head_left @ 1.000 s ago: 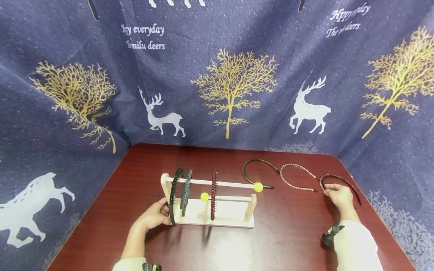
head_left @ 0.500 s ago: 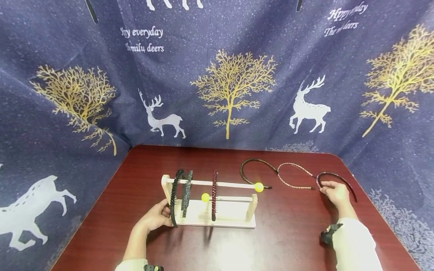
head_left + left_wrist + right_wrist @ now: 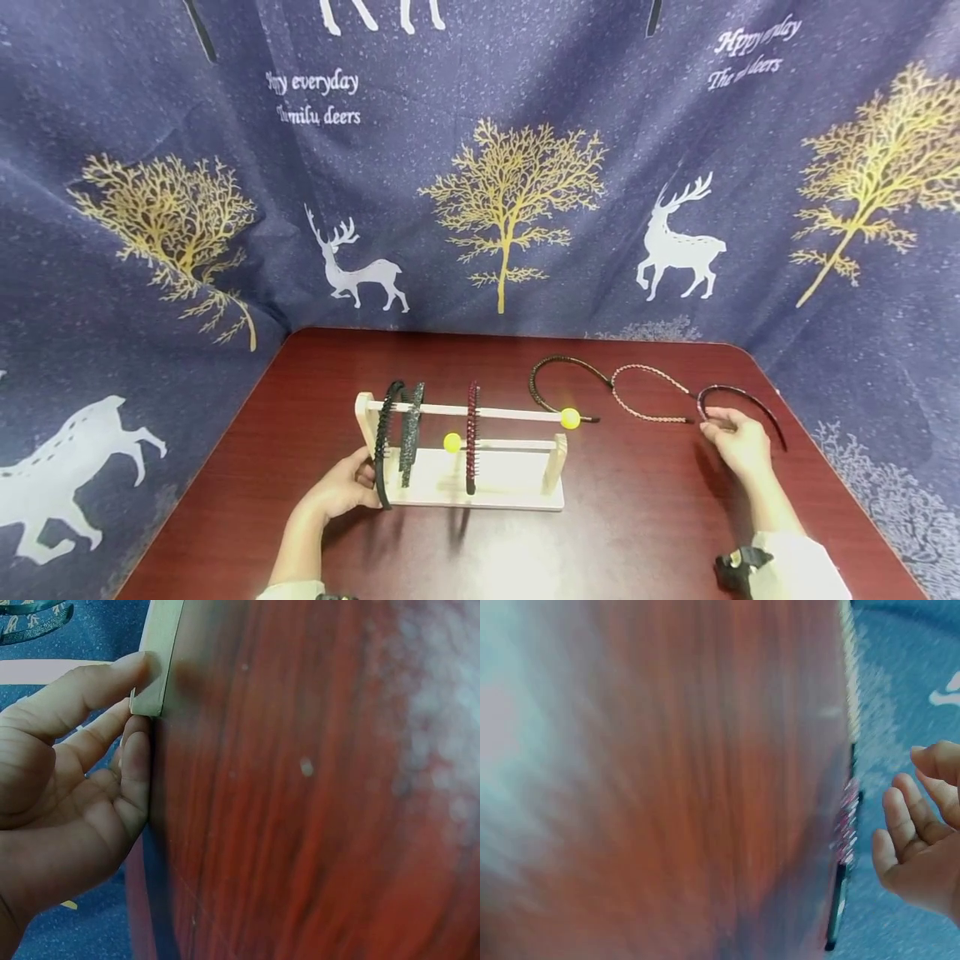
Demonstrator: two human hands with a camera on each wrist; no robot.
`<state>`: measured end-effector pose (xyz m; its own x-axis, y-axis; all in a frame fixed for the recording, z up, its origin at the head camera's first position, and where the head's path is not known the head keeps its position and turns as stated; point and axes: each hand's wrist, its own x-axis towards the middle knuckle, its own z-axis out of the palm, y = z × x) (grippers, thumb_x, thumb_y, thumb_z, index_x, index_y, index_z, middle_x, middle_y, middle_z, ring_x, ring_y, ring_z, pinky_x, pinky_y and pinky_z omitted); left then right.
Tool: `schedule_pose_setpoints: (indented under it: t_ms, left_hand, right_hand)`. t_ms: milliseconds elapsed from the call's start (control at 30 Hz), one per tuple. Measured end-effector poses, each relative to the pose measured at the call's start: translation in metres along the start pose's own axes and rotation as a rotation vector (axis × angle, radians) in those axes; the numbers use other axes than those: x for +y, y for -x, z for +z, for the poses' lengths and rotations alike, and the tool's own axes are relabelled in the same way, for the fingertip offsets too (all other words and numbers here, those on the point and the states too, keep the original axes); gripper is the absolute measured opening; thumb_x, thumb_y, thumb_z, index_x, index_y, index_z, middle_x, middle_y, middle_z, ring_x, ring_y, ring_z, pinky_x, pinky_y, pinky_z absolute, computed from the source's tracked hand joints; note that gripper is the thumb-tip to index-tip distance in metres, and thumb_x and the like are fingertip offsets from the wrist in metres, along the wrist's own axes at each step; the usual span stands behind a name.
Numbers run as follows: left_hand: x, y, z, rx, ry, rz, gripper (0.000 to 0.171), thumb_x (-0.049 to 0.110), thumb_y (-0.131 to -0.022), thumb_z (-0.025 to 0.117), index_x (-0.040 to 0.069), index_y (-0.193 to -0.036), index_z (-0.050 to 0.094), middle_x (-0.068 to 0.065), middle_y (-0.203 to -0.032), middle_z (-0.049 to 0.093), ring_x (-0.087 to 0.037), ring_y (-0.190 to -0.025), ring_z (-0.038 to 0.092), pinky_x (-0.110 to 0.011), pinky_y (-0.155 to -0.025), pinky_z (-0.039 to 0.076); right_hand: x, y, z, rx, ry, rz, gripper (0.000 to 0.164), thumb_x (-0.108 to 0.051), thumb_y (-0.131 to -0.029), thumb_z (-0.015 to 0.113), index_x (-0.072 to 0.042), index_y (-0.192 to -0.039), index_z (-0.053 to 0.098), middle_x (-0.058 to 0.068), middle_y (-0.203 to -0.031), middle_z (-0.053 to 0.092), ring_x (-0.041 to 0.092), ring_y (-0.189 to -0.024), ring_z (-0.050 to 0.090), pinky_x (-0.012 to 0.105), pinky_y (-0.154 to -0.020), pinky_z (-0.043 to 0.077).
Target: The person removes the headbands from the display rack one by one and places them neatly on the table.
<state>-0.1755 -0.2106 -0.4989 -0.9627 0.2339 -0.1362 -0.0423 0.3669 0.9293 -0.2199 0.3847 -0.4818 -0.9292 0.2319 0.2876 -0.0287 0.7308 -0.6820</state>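
Observation:
A pale wooden stand [image 3: 517, 492] with two rods tipped by yellow balls stands on the table. Black [image 3: 384, 450], dark glittery [image 3: 412, 433] and dark red [image 3: 472, 442] headbands hang on it. With thumb and fingers, my left hand [image 3: 341, 487] grips the left end of the stand's base; the left wrist view shows the base corner [image 3: 156, 690] between them. My right hand [image 3: 742, 446] is beside a dark headband with a pinkish section [image 3: 750, 393] lying at the table's right. In the right wrist view the right hand's loosely bent fingers [image 3: 901, 814] hold nothing.
A pink braided headband [image 3: 637, 410] and a brownish headband [image 3: 534, 379] lie in a row to the left of the dark one, at the back right of the red-brown table [image 3: 315, 367]. A blue cloth with deer and trees [image 3: 420, 208] hangs behind the table.
My right hand has come off the dark headband and drawn slightly back toward me. The left hand keeps its grip on the stand. The head view has tilted up a little.

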Motion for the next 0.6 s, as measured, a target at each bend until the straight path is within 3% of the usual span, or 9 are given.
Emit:
schedule_pose_setpoints:
  t_ms: [100, 233, 400, 600]
  left_hand:
    - [0.0, -0.001, 0.0, -0.007, -0.002, 0.002, 0.078, -0.008, -0.052, 0.07, -0.008, -0.125, 0.041, -0.011, -0.083, 0.049, -0.021, -0.073, 0.052, -0.033, -0.064, 0.045]
    - [0.0, 0.001, 0.001, -0.008, -0.005, 0.011, 0.078, -0.008, -0.052, 0.07, -0.009, -0.125, 0.041, -0.011, -0.083, 0.05, -0.022, -0.075, 0.053, -0.034, -0.065, 0.045]
    - [0.001, 0.001, 0.001, 0.004, -0.014, 0.003, 0.081, -0.008, -0.053, 0.071, -0.009, -0.128, 0.04, -0.012, -0.084, 0.052, -0.023, -0.077, 0.055, -0.035, -0.068, 0.045]
    - [0.001, 0.001, 0.001, -0.001, -0.018, 0.0, 0.08, -0.007, -0.054, 0.072, -0.008, -0.128, 0.041, -0.012, -0.083, 0.053, -0.024, -0.078, 0.056, -0.035, -0.069, 0.046]
  right_hand:
    - [-0.014, 0.01, 0.001, -0.011, -0.123, -0.019, 0.032, -0.008, -0.085, 0.063, 0.007, -0.113, 0.059, 0.024, -0.096, 0.065, -0.015, -0.071, 0.052, 0.012, -0.063, 0.042]
    - [-0.031, 0.022, 0.003, -0.026, -0.227, -0.047, 0.032, -0.007, -0.085, 0.063, 0.008, -0.113, 0.058, 0.02, -0.092, 0.065, -0.007, -0.074, 0.058, 0.013, -0.062, 0.045]
    - [-0.049, 0.036, 0.004, -0.035, -0.292, -0.05, 0.033, -0.006, -0.084, 0.065, 0.009, -0.112, 0.058, 0.008, -0.089, 0.066, -0.003, -0.075, 0.059, 0.014, -0.065, 0.045]
    - [-0.065, 0.053, 0.005, -0.05, -0.347, -0.044, 0.034, -0.006, -0.084, 0.066, 0.008, -0.114, 0.058, 0.004, -0.089, 0.066, 0.004, -0.081, 0.061, 0.014, -0.069, 0.045]
